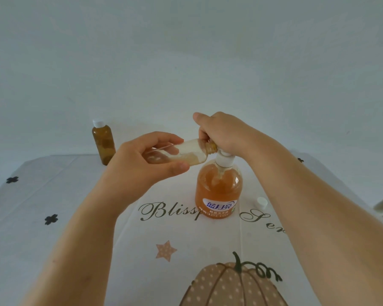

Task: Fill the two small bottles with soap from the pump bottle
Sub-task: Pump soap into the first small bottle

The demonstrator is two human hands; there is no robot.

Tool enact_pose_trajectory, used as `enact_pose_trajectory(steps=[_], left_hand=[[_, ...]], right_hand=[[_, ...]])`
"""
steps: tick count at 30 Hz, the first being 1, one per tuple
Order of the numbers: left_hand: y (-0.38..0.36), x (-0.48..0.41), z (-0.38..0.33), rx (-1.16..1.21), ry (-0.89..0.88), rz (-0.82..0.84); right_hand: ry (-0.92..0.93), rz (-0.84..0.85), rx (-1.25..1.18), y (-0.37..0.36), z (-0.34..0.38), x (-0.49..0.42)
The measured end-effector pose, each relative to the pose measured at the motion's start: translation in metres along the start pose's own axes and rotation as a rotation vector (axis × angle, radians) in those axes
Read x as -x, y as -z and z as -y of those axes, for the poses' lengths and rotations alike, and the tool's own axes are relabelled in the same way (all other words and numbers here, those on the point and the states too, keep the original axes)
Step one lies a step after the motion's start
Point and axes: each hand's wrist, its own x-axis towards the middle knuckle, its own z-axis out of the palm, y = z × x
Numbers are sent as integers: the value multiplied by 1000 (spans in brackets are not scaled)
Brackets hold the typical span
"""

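You face a plain pale wall [186,51] under soft, even light. Your table [20,213] wears a white cloth [71,171] printed with a pumpkin [226,288], a star [165,250] and script lettering [164,212].

Orange pump bottle [218,191]; amber capped bottle [103,144]; pumpkin-print tablecloth [75,217].

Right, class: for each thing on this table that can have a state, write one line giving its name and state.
Large orange soap pump bottle: upright, mostly full.
Small clear plastic bottle: uncapped, tipped sideways, mouth at the pump.
Small amber bottle with white cap: capped, upright, untouched.
Loose white cap: off, lying on the tablecloth.
Left hand: grips the clear bottle.
Right hand: curled over the pump head.
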Motion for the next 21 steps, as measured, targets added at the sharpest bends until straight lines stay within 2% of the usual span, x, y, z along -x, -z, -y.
enact_pose_trajectory(steps=[6,15,21], left_hand=[[-1,0,2,9,11,16],[-4,5,-6,64,-37,-45],[-4,4,-5,71,-34,-44]], right_hand=[[-18,2,-22,-2,-1,0],[-39,-110,1,11,9,6],[-40,-99,17,9,9,6]])
